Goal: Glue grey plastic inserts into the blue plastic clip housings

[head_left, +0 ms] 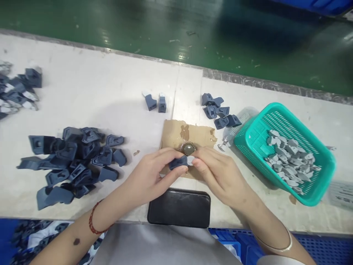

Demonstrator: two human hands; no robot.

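Between the thumb and fingers of my left hand (156, 171) is a dark blue-grey plastic part (178, 162). My right hand (217, 171) pinches a small light-grey piece (190, 160) at the right end of that part, and the two pieces touch. Just beyond my fingertips a small round container (189, 148) with dark contents stands on a stained cardboard piece (171, 134). Below my hands a black smartphone (180, 208) lies flat near the table's front edge.
A pile of dark plastic parts (74, 158) lies at left, with a group of similar parts (216, 110) beyond my right hand. Two dark parts with pale ends (162, 103) stand farther back. The green basket (249, 138) at right holds many light-grey pieces (293, 158).
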